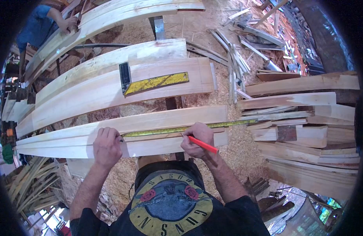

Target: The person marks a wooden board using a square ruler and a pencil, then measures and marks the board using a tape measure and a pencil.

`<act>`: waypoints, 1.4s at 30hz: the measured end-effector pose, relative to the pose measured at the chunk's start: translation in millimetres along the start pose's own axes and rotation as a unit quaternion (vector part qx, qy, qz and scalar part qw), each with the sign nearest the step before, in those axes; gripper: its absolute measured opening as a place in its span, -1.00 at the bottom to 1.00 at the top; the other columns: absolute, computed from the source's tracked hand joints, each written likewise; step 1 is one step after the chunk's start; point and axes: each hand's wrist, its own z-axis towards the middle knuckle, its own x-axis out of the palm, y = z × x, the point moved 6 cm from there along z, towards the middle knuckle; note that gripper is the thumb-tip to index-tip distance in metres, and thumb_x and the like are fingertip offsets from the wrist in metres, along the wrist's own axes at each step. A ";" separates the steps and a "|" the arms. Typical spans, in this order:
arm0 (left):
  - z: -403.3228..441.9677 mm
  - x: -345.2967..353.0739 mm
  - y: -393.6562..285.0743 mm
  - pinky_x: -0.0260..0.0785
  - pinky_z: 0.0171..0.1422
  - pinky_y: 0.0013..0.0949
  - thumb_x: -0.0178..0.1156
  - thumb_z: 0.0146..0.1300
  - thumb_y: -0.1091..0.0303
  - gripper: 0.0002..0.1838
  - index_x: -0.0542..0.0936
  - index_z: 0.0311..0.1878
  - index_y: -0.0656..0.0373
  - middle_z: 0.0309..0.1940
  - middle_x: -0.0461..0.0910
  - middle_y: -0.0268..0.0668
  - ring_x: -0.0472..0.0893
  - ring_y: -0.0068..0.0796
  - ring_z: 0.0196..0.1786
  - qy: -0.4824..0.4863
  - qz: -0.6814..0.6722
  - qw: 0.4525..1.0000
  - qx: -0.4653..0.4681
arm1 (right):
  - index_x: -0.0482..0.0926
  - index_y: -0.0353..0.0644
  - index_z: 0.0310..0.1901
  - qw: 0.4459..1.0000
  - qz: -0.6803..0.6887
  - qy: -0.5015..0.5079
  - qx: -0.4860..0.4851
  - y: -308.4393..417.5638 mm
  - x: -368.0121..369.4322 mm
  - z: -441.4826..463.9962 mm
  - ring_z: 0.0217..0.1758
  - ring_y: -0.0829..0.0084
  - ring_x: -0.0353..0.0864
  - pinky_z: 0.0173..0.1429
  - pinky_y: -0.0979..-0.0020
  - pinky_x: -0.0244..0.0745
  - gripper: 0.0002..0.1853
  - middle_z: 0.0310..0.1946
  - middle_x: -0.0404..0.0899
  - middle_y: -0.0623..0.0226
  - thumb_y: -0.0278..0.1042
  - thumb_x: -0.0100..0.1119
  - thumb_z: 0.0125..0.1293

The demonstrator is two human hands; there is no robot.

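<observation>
A yellow tape measure blade (162, 131) lies stretched along pale wooden boards (162, 148) in front of me. At the blade's left end is my left hand (107, 146), its fingers curled down on the board; a small dark piece shows at the fingertips. My right hand (198, 140) rests on the boards beside the blade, closed round a red pencil (204, 144) that points down to the right. Past my right hand the blade runs beyond the boards' right end. A yellow-bladed square (156, 82) with a dark handle lies on the boards behind.
Stacked planks (303, 88) fill the right side. Offcuts and sticks (232, 51) lie on the sawdust-covered ground (242, 153) at the back right. A co-worker's hand (70, 24) rests on a long board (107, 17) at the upper left. Thin strips (34, 183) are piled lower left.
</observation>
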 end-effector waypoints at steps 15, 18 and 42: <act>-1.7 1.6 1.9 0.46 -0.01 0.00 0.31 0.21 0.57 -0.85 0.54 -0.22 0.17 -0.25 0.56 -0.16 0.57 0.00 -0.09 -0.008 -0.002 1.000 0.005 | 0.58 -0.25 -0.20 0.899 0.326 -0.071 0.284 -37.1 -19.0 -17.2 -0.35 0.55 0.62 -0.23 0.39 0.60 -0.91 -0.38 0.62 0.40 -0.47 0.25 0.31; -1.3 1.4 1.4 0.47 -0.01 0.00 0.31 0.21 0.56 -0.85 0.54 -0.22 0.16 -0.26 0.56 -0.16 0.57 -0.01 -0.09 -0.008 0.002 1.000 0.010 | 0.61 -0.26 -0.22 0.957 0.191 -0.046 0.214 -18.3 -16.8 -9.3 -0.37 0.49 0.64 -0.24 0.36 0.60 -0.92 -0.41 0.64 0.32 -0.50 0.29 0.27; -1.2 1.2 1.3 0.47 -0.02 -0.02 0.33 0.18 0.57 -0.83 0.53 -0.24 0.18 -0.28 0.55 -0.15 0.57 -0.02 -0.11 -0.014 -0.003 1.000 0.002 | 0.65 -0.18 -0.33 0.998 0.054 -0.002 0.010 12.7 24.9 3.9 -0.48 0.29 0.67 -0.36 0.30 0.60 -0.86 -0.48 0.64 0.23 -0.61 0.34 0.07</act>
